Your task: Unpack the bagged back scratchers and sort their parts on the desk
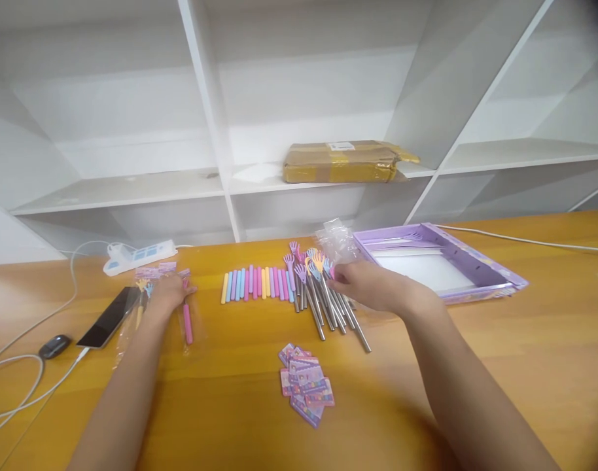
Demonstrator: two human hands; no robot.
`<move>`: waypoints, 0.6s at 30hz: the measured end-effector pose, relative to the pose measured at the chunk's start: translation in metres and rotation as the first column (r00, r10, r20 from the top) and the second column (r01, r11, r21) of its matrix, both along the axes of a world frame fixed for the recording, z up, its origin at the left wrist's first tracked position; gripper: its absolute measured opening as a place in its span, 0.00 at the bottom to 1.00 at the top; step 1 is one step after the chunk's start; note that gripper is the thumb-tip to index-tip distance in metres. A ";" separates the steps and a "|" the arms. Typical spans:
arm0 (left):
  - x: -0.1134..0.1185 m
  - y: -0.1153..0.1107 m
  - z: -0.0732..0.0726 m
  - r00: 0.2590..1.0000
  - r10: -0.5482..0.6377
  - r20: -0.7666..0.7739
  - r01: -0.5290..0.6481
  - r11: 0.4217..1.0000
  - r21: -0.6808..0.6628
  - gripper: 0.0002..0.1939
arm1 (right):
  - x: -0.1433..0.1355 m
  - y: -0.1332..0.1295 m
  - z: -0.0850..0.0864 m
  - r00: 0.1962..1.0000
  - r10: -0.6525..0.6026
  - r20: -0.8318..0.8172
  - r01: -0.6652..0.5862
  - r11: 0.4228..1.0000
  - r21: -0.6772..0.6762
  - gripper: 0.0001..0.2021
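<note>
At the left, my left hand (167, 293) rests over clear bags with purple tops, its thumb stretched out and its other fingers mostly hidden. Under its thumb is a bagged back scratcher with a pink handle (188, 324); yellow and blue scratcher heads (142, 286) show on its other side. My right hand (365, 282) is closed at the right side of a pile of back scratchers with metal rods (323, 301), a pink head at its fingertips. Coloured handle sleeves (254, 283) lie in a row between my hands. Nearer me is a heap of printed cards (306, 383).
A purple open box (475, 258) stands at the right, with clear plastic bags (337, 241) beside it. On the left are a phone (110, 317), a black mouse (55, 346), white cables and a power strip (140, 257). A taped carton (341, 162) sits on the white shelf behind.
</note>
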State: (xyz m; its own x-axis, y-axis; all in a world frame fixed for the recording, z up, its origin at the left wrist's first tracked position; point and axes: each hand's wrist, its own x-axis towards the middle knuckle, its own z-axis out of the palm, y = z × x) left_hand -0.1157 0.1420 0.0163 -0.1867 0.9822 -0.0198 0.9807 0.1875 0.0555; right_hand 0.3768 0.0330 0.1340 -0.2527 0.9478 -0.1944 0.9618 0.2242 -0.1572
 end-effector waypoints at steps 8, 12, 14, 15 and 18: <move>0.047 -0.024 0.038 0.886 -0.176 0.428 0.201 0.979 -0.014 0.20 | -0.008 -0.003 0.002 0.999 0.039 -0.004 -0.039 0.999 0.037 0.17; 0.107 -0.063 0.068 0.510 -0.331 0.794 0.573 0.819 -0.027 0.27 | -0.027 -0.010 0.000 0.964 0.158 -0.216 -0.102 0.964 0.247 0.11; 0.136 -0.086 0.078 0.400 -0.278 0.874 0.630 0.776 -0.041 0.26 | -0.039 -0.015 -0.004 0.916 0.238 -0.322 -0.119 0.929 0.350 0.10; 0.148 -0.097 0.081 0.361 -0.268 0.893 0.655 0.755 -0.038 0.26 | -0.045 -0.018 -0.005 0.897 0.267 -0.351 -0.116 0.911 0.396 0.11; 0.172 -0.123 0.089 0.289 -0.291 0.912 0.695 0.719 0.009 0.26 | -0.058 -0.027 -0.008 0.877 0.304 -0.373 -0.084 0.860 0.503 0.15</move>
